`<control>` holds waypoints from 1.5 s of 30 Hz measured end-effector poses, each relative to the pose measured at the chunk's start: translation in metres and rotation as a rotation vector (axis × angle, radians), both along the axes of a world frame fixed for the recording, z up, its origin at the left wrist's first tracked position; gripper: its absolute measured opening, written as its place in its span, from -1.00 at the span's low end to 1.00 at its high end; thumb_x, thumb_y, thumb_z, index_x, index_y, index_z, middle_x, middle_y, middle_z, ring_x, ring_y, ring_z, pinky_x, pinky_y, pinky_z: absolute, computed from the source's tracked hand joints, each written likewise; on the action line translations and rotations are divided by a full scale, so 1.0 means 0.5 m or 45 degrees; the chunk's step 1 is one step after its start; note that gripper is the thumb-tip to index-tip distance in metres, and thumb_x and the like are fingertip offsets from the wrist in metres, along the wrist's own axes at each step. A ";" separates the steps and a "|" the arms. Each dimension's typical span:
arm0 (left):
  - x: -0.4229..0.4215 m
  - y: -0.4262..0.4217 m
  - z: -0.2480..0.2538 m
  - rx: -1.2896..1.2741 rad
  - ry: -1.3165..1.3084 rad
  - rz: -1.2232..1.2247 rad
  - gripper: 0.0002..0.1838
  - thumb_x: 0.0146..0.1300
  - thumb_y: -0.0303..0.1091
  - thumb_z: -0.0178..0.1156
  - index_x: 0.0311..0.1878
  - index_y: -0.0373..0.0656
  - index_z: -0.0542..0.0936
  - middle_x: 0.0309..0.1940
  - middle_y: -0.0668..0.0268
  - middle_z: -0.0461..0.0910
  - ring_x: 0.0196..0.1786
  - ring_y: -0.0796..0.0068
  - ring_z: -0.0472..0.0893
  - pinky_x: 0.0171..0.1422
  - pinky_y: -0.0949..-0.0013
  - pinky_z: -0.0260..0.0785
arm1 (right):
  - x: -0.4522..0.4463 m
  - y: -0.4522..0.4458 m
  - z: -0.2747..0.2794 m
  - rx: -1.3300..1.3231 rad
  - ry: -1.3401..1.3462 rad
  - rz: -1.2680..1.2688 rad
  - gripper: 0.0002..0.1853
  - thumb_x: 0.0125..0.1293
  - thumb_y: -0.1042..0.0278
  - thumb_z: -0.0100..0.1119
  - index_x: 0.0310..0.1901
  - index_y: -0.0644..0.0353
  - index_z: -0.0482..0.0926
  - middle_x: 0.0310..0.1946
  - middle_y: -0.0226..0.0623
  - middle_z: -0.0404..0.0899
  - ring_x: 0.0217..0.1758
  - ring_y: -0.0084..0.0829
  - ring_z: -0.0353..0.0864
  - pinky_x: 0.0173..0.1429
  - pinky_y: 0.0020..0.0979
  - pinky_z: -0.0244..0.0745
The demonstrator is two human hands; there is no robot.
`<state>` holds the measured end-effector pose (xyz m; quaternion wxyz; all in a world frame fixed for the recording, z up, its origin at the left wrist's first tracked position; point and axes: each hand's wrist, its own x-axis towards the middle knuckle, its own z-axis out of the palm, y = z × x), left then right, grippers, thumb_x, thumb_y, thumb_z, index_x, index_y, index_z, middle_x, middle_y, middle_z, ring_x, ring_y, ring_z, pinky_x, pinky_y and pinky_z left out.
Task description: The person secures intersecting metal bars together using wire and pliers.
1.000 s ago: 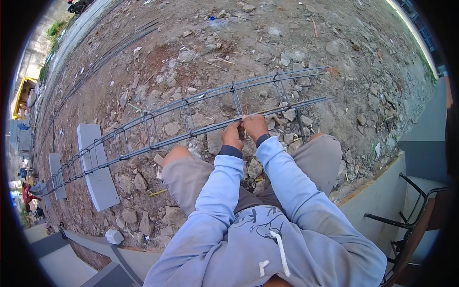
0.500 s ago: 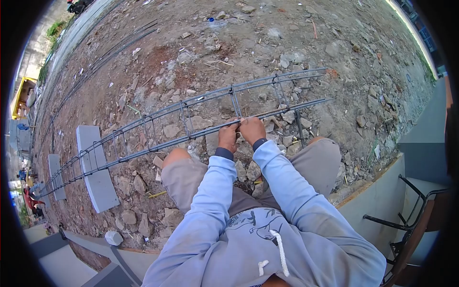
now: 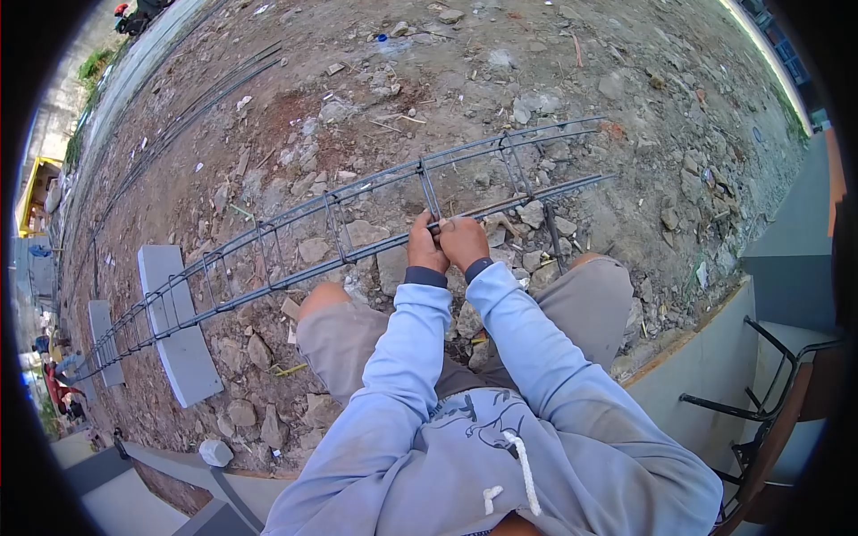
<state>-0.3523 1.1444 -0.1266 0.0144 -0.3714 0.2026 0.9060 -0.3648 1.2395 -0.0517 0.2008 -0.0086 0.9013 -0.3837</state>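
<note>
A long rebar cage [image 3: 332, 214] of thin steel bars and square stirrups runs from the far left to the right in front of my knees. At its near bars, where a stirrup crosses, my left hand [image 3: 427, 245] is closed round the steel, with thumb and finger reaching over it. Right beside it, almost touching, is my right hand [image 3: 464, 241], fingers pinched together at the same joint. Whatever small thing lies between those fingers is hidden. A short dark bar [image 3: 553, 234] stands slanted under the cage's right part.
Two grey blocks [image 3: 192, 362] [image 3: 105, 344] lie under the cage on the left. Stones and rubble [image 3: 366, 234] cover the ground. More long bars [image 3: 192, 114] lie farther off. A low wall [image 3: 697, 344] and a chair [image 3: 769, 415] stand at the right. A person [image 3: 55, 389] is far left.
Both my hands remain at the same joint, with the left fingers now reaching farther up over the bars. The view has shifted slightly.
</note>
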 end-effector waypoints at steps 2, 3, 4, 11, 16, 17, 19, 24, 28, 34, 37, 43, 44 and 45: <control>-0.006 -0.002 0.003 -0.038 0.037 -0.053 -0.80 0.31 -0.20 0.12 -0.35 -0.10 0.49 -0.52 0.34 0.50 -0.40 0.41 0.52 -0.24 0.30 0.45 | -0.004 0.002 0.010 -0.016 0.011 -0.026 -0.62 0.30 0.14 -0.05 -0.33 0.30 0.64 -0.27 0.08 0.61 -0.16 0.05 0.59 -0.03 -0.07 0.46; -0.004 -0.008 0.004 -0.058 0.051 -0.077 -0.81 0.30 -0.22 0.12 -0.35 -0.10 0.49 -0.52 0.34 0.50 -0.40 0.42 0.52 -0.24 0.31 0.45 | -0.004 0.003 0.007 -0.026 0.012 -0.037 -0.62 0.30 0.14 -0.05 -0.33 0.30 0.64 -0.27 0.08 0.61 -0.16 0.05 0.59 -0.03 -0.07 0.47; 0.001 -0.020 -0.001 0.018 0.085 -0.131 -0.86 0.30 -0.27 0.12 -0.33 -0.10 0.50 -0.51 0.35 0.51 -0.38 0.43 0.53 -0.21 0.29 0.45 | -0.003 0.003 0.001 -0.061 -0.015 -0.057 -0.62 0.30 0.14 -0.05 -0.32 0.30 0.64 -0.26 0.09 0.61 -0.15 0.06 0.59 -0.02 -0.07 0.46; 0.023 -0.009 0.021 -0.070 0.035 -0.237 -0.85 0.29 -0.22 0.17 -0.30 -0.07 0.53 -0.47 0.40 0.52 -0.37 0.47 0.50 -0.19 0.29 0.42 | 0.006 0.003 -0.008 -0.088 -0.054 -0.144 -0.62 0.27 0.13 0.01 -0.32 0.33 0.63 -0.26 0.12 0.60 -0.13 0.06 0.58 -0.04 -0.08 0.45; 0.038 -0.034 0.058 -0.494 -0.222 -0.603 -0.66 0.18 0.06 0.26 -0.29 -0.04 0.57 -0.39 0.42 0.56 -0.33 0.51 0.50 -0.22 0.38 0.32 | 0.011 -0.003 -0.059 -0.317 -0.135 -0.298 -0.70 0.19 0.26 0.05 -0.32 0.36 0.63 -0.30 0.14 0.60 -0.18 0.05 0.60 -0.08 -0.11 0.46; 0.042 -0.032 0.066 -0.539 -0.260 -0.624 -0.61 0.16 0.12 0.26 -0.29 -0.04 0.57 -0.39 0.42 0.56 -0.34 0.51 0.50 -0.24 0.39 0.31 | 0.016 -0.002 -0.063 -0.347 -0.166 -0.294 -0.72 0.22 0.28 0.03 -0.32 0.36 0.62 -0.38 0.03 0.60 -0.30 -0.09 0.59 -0.21 -0.18 0.45; 0.046 -0.019 0.097 -0.625 -0.329 -0.680 -0.52 0.11 0.24 0.25 -0.30 -0.04 0.57 -0.38 0.42 0.56 -0.34 0.51 0.49 -0.29 0.41 0.28 | 0.026 0.002 -0.079 -0.402 -0.223 -0.302 -0.74 0.29 0.34 -0.02 -0.30 0.35 0.61 -0.53 -0.19 0.58 -0.54 -0.37 0.57 -0.47 -0.33 0.42; 0.049 -0.018 0.105 -0.531 -0.325 -0.837 -0.42 0.11 0.33 0.17 -0.30 -0.10 0.55 -0.39 0.34 0.59 -0.36 0.46 0.55 -0.35 0.36 0.38 | 0.078 0.025 -0.046 -0.256 -0.194 -0.224 -0.75 0.31 0.37 -0.06 -0.19 0.38 0.56 -0.54 -0.23 0.57 -0.70 -0.44 0.48 -0.60 -0.38 0.37; 0.049 -0.015 0.098 -0.391 -0.165 -0.752 -0.45 0.20 0.18 0.17 -0.22 -0.23 0.56 -0.34 0.22 0.63 -0.32 0.37 0.64 -0.25 0.34 0.51 | 0.123 0.051 -0.008 0.194 0.251 0.044 -0.75 0.19 0.41 -0.03 -0.18 0.38 0.52 -0.46 0.05 0.59 -0.50 -0.06 0.60 -0.35 -0.08 0.50; 0.058 -0.009 0.059 -0.456 0.062 -0.651 -0.63 0.25 -0.10 0.23 -0.20 -0.30 0.56 -0.29 0.15 0.65 -0.29 0.38 0.66 -0.22 0.41 0.53 | 0.108 0.029 0.077 0.291 0.368 0.286 -0.83 0.14 0.39 0.02 -0.32 0.31 0.50 -0.51 0.06 0.58 -0.41 0.05 0.60 -0.27 -0.02 0.49; 0.054 -0.007 0.038 -0.306 0.075 -0.584 -0.62 0.27 -0.10 0.20 -0.20 -0.31 0.55 -0.30 0.13 0.65 -0.30 0.37 0.66 -0.22 0.42 0.53 | 0.084 0.030 0.090 0.291 0.441 0.414 -0.87 0.13 0.40 0.01 -0.35 0.28 0.47 -0.53 0.05 0.57 -0.41 0.05 0.60 -0.28 -0.02 0.50; 0.048 0.001 0.050 -0.140 -0.049 -0.602 -0.48 0.27 0.09 0.14 -0.18 -0.31 0.55 -0.33 0.12 0.65 -0.35 0.38 0.65 -0.27 0.40 0.55 | 0.108 0.033 0.096 0.357 0.413 0.387 -0.87 0.13 0.40 0.01 -0.36 0.26 0.49 -0.51 0.01 0.58 -0.37 0.02 0.61 -0.23 -0.01 0.50; 0.048 0.004 0.051 -0.133 -0.093 -0.574 -0.45 0.26 0.13 0.13 -0.19 -0.30 0.55 -0.34 0.12 0.65 -0.37 0.39 0.65 -0.29 0.40 0.55 | 0.108 0.034 0.095 0.375 0.398 0.407 -0.87 0.13 0.40 0.01 -0.36 0.25 0.50 -0.50 0.00 0.59 -0.36 0.01 0.62 -0.22 -0.02 0.50; 0.050 0.007 0.053 -0.184 -0.098 -0.567 -0.45 0.25 0.14 0.13 -0.20 -0.29 0.55 -0.36 0.14 0.65 -0.40 0.41 0.64 -0.34 0.43 0.52 | 0.106 0.034 0.095 0.393 0.382 0.425 -0.87 0.13 0.39 0.01 -0.37 0.24 0.51 -0.49 -0.02 0.59 -0.35 0.00 0.62 -0.21 -0.02 0.50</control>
